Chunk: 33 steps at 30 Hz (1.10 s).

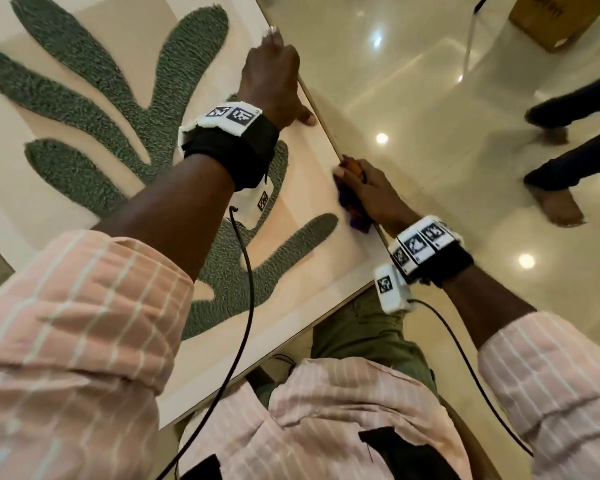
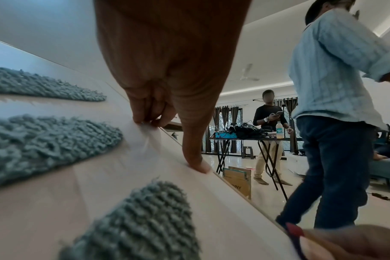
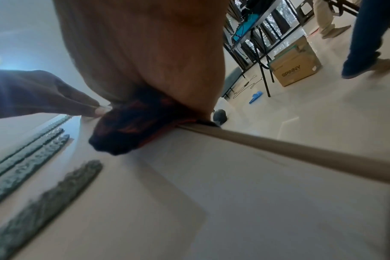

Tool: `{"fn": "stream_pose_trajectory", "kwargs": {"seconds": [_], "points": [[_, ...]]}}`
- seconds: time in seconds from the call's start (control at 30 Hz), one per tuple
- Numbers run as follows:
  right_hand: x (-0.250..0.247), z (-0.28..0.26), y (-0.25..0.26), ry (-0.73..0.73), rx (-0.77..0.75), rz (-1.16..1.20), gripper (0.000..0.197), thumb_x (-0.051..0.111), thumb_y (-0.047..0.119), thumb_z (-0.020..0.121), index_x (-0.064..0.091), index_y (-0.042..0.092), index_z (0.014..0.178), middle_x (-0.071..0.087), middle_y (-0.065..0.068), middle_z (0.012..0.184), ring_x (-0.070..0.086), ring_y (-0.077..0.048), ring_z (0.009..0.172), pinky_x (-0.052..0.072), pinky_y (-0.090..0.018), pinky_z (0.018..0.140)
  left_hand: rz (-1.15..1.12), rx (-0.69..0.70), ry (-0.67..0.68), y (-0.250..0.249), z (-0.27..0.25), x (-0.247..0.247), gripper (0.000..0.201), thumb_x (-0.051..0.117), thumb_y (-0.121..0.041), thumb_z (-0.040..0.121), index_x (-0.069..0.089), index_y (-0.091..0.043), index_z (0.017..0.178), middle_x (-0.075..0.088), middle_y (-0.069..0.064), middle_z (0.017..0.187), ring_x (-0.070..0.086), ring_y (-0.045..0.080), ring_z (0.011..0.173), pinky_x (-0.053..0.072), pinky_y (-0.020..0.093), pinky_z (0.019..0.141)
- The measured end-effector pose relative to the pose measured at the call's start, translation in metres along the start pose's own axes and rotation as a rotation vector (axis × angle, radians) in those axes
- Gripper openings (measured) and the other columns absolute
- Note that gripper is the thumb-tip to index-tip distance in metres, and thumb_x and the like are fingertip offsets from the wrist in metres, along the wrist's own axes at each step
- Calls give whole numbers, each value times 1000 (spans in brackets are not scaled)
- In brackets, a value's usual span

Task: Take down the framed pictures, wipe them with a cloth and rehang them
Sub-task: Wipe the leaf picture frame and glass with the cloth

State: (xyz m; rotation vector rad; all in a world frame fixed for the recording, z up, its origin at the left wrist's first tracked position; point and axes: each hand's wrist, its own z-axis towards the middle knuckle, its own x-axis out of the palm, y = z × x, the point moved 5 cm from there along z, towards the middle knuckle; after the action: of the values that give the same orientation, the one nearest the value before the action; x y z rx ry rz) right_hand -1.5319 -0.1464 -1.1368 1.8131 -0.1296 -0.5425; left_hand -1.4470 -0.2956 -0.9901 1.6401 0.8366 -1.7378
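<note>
A big framed picture [image 1: 312,258] with a beige ground and a tufted green leaf shape leans tilted in front of me. My left hand [image 1: 274,74] grips its right edge high up: fingers curl over the frame, and the thumb [image 2: 196,161] presses on the front face. Lower on the same edge, my right hand [image 1: 371,192] holds a bunched dark purple and orange cloth [image 1: 352,206] against the frame. In the right wrist view the cloth [image 3: 131,126] sits on the corner between the frame's wooden edge strip [image 3: 301,154] and its face, just below the left hand [image 3: 56,98].
A glossy tiled floor [image 1: 413,81] lies to the right. A person in jeans [image 2: 334,140] walks close by there; their bare feet [image 1: 561,206] show. A cardboard box [image 1: 555,19] stands on the floor by a folding table [image 2: 245,139] loaded with gear, another person behind it.
</note>
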Motion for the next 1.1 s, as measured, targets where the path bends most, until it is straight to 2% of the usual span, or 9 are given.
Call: {"fn": "stream_pose_trajectory", "kwargs": {"seconds": [0.1, 0.3, 0.4, 0.5, 0.63, 0.73, 0.87, 0.97, 1.1], "points": [[0, -2, -12, 30, 34, 30, 17, 54, 48, 95, 51, 32, 90, 57, 4, 85, 55, -16, 77, 46, -35, 74, 20, 2, 41, -1, -3, 2, 108, 88, -52, 56, 44, 14, 130, 29, 29, 151, 41, 43, 131, 37, 44, 106], [11, 46, 45, -46, -74, -75, 33, 52, 50, 96, 52, 18, 102, 57, 3, 91, 56, -21, 89, 48, -41, 88, 37, 2, 38, -1, -5, 2, 119, 88, -52, 56, 35, 16, 139, 16, 27, 158, 31, 37, 141, 32, 41, 112], [7, 22, 18, -41, -60, -124, 35, 50, 49, 97, 53, 18, 113, 60, 0, 98, 60, -24, 95, 51, -42, 89, 19, 16, 42, 1, -4, 4, 124, 87, -52, 58, 27, 15, 144, 11, 25, 159, 25, 35, 145, 27, 40, 115], [-3, -24, -28, -60, -16, -124, 34, 49, 47, 98, 53, 22, 120, 59, 10, 95, 58, -16, 92, 49, -35, 87, 3, 32, 45, 0, -5, 6, 127, 86, -51, 60, 19, 14, 146, 4, 25, 160, 12, 34, 149, 21, 38, 118], [-8, -50, -48, -39, 30, -91, 33, 51, 44, 97, 53, 21, 121, 58, 10, 98, 57, -14, 94, 45, -27, 81, 47, 80, 92, -1, -16, 20, 150, 84, -61, 53, -4, 14, 148, -12, 28, 158, -11, 37, 148, 1, 37, 123], [-5, -21, -17, -27, 14, -51, 34, 55, 43, 96, 53, 19, 119, 60, 9, 90, 59, -9, 79, 50, -21, 69, 36, 87, 93, -9, -20, 29, 157, 85, -63, 46, -7, 15, 147, -15, 29, 157, -13, 39, 147, 0, 43, 122], [2, 9, 10, -41, -30, -95, 32, 54, 45, 96, 50, 21, 118, 59, 2, 99, 58, -13, 83, 49, -29, 76, -6, 74, 83, -8, -24, 27, 155, 85, -62, 46, -5, 12, 149, -14, 24, 159, -12, 34, 148, 1, 39, 123], [-2, -23, -16, -13, 2, -129, 33, 52, 46, 97, 49, 21, 118, 59, 6, 97, 58, -18, 92, 50, -35, 85, -24, 77, 75, -7, -23, 28, 156, 88, -58, 46, -7, 11, 149, -14, 22, 160, -12, 32, 149, 3, 38, 123], [-13, -82, -67, -14, 30, -109, 25, 53, 43, 97, 49, 27, 116, 60, 12, 95, 61, -13, 90, 52, -37, 84, -26, 66, 65, -10, -23, 27, 154, 88, -56, 46, -3, 11, 150, -10, 22, 160, -9, 32, 149, 7, 39, 123]]}}
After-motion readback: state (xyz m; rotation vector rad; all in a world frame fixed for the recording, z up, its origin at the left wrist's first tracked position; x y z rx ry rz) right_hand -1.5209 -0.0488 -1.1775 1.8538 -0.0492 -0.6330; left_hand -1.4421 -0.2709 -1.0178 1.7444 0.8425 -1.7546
